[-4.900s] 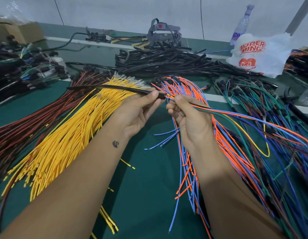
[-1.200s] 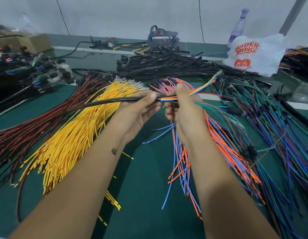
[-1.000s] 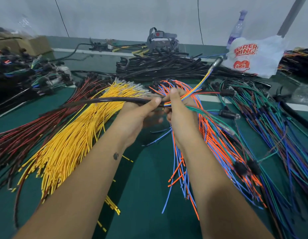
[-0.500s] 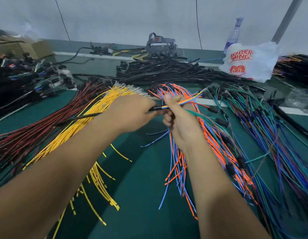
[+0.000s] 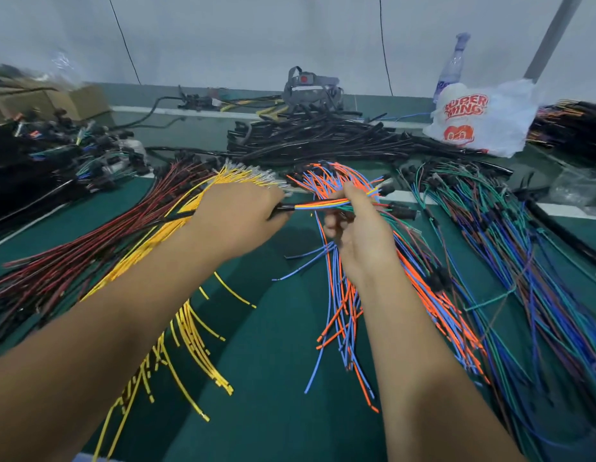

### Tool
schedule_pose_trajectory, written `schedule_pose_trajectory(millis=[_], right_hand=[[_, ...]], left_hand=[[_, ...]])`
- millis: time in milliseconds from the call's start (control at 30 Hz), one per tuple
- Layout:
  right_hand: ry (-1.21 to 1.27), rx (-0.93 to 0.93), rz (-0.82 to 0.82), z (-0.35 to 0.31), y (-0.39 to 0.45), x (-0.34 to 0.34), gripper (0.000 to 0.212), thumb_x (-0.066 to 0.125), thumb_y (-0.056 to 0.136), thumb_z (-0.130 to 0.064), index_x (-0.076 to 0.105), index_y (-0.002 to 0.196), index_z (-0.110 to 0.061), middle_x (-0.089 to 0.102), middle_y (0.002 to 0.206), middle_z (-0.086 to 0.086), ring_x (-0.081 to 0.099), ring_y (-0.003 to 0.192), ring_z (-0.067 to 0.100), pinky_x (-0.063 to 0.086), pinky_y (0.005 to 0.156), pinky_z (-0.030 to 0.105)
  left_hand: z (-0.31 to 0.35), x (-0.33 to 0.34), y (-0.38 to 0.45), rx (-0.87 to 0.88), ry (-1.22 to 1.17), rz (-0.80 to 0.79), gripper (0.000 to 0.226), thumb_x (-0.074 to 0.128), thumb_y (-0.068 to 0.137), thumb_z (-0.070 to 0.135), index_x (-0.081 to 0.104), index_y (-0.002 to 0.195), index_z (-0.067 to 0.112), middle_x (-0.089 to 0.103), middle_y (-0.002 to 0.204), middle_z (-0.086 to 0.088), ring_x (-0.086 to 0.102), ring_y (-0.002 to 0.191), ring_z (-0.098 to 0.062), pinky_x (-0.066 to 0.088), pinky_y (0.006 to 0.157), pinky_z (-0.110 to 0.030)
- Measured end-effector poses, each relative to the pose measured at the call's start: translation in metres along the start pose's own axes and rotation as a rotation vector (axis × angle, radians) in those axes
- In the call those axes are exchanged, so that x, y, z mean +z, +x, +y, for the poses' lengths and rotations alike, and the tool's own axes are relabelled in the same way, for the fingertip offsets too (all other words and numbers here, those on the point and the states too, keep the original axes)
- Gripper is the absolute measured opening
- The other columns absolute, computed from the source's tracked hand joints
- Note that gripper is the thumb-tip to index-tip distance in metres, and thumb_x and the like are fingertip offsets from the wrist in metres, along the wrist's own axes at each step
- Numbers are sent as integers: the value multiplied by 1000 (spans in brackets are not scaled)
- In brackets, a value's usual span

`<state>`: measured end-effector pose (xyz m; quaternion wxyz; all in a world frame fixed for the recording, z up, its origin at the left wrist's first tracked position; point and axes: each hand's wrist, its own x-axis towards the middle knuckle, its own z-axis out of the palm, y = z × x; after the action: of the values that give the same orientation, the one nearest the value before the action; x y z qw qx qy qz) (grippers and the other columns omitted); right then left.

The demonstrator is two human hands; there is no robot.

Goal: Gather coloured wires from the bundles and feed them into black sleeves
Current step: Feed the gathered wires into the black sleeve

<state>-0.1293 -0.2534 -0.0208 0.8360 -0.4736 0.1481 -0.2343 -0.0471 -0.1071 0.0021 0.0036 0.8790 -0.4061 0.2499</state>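
Holding a black sleeve point(image 5: 283, 207) in my left hand point(image 5: 238, 221), I am gripping it with my fingers curled shut around its open end, just above the green tabletop point(image 5: 276, 378). A small group of coloured wires point(image 5: 323, 205), yellow, orange, blue and green, is running straight from that end across a short gap to my right hand point(image 5: 360, 235), which is pinching them between thumb and forefinger. Their far tips are sticking out past my right hand toward the back. The rest of the sleeve is trailing away to the left behind my left wrist.

Under my right forearm an orange and blue wire bundle point(image 5: 343, 315) is lying fanned out. Under my left forearm a yellow wire bundle point(image 5: 190, 328) is spreading toward me, with a red and black bundle point(image 5: 73, 261) beside it on the left. To the far right a green and blue bundle point(image 5: 523, 248) is lying loose. Behind everything, a pile of black sleeves point(image 5: 323, 138) is sitting near the back of the tabletop, with a white plastic bag point(image 5: 480, 118) printed in red at its right and a clear bottle point(image 5: 451, 68) behind it.
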Motion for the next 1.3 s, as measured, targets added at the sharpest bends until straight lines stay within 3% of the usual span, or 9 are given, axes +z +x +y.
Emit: schedule_pose_trajectory(millis=[133, 267, 400, 533, 700, 867, 1000, 1167, 1300], right_hand=[[-24, -92, -88, 3, -1, 5, 30, 51, 99, -23, 60, 73, -14, 62, 63, -6, 52, 44, 6, 44, 44, 18], [-142, -185, -110, 9, -2, 14, 37, 48, 101, -23, 60, 66, -20, 59, 53, -12, 49, 42, 5, 42, 43, 19], [-81, -163, -126, 9, -2, 13, 38, 46, 102, -24, 61, 68, -16, 58, 52, -9, 49, 41, 6, 41, 43, 18], [12, -131, -239, 5, -2, 8, 16, 51, 98, -13, 58, 84, -14, 66, 65, -7, 60, 52, 7, 48, 51, 18], [-81, -181, -283, 8, 0, 2, 21, 56, 89, 7, 62, 81, -11, 66, 66, -8, 63, 62, 5, 52, 62, 17], [-220, -233, -279, 14, 0, 4, 22, 60, 84, 11, 68, 86, -9, 69, 84, 4, 63, 74, 10, 50, 68, 18], [-213, -229, -244, 16, 1, 5, 25, 62, 82, 12, 70, 78, -11, 69, 73, -2, 63, 68, 10, 50, 65, 18], [-111, -212, -206, 11, 2, -1, 22, 61, 83, 13, 70, 77, -6, 70, 68, -2, 65, 65, 11, 53, 67, 17], [-141, -241, -212, 8, 4, -4, 26, 62, 82, 13, 71, 72, -10, 70, 68, -2, 66, 65, 12, 54, 68, 18]], left_hand=[[1, -7, 2, -45, -29, -13, 28, 44, 93, 46, 53, 82, 22, 52, 69, 0, 57, 76, -31, 28, 53, -29], [7, -10, 8, -102, -13, -113, 33, 45, 92, 44, 49, 71, 19, 43, 59, 2, 49, 67, -28, 25, 48, -27], [5, -12, 5, -151, -142, -61, 36, 51, 87, 50, 52, 69, 19, 47, 61, 3, 50, 70, -26, 32, 54, -29], [2, -15, -8, 42, -225, -49, 59, 24, 87, 67, 52, 91, 16, 51, 84, 0, 49, 83, -23, 39, 67, -36], [2, -11, -12, 92, -369, -96, 29, 38, 101, 30, 52, 97, 5, 39, 87, -5, 44, 89, -29, 37, 78, -43], [4, -7, -16, -10, -309, -65, 23, 41, 98, 33, 52, 111, 18, 52, 99, 0, 53, 96, -26, 47, 68, -43], [1, -4, -18, 10, -311, -65, 19, 40, 99, 37, 48, 96, 21, 43, 71, 9, 50, 76, -27, 39, 58, -36], [-9, -5, -19, -67, -543, -93, 18, 44, 99, 36, 59, 101, 26, 50, 68, 11, 46, 68, -19, 45, 63, -40], [-9, -7, -19, -77, -687, -110, 15, 48, 99, 30, 58, 92, 23, 54, 68, 2, 49, 65, -22, 43, 63, -45]])
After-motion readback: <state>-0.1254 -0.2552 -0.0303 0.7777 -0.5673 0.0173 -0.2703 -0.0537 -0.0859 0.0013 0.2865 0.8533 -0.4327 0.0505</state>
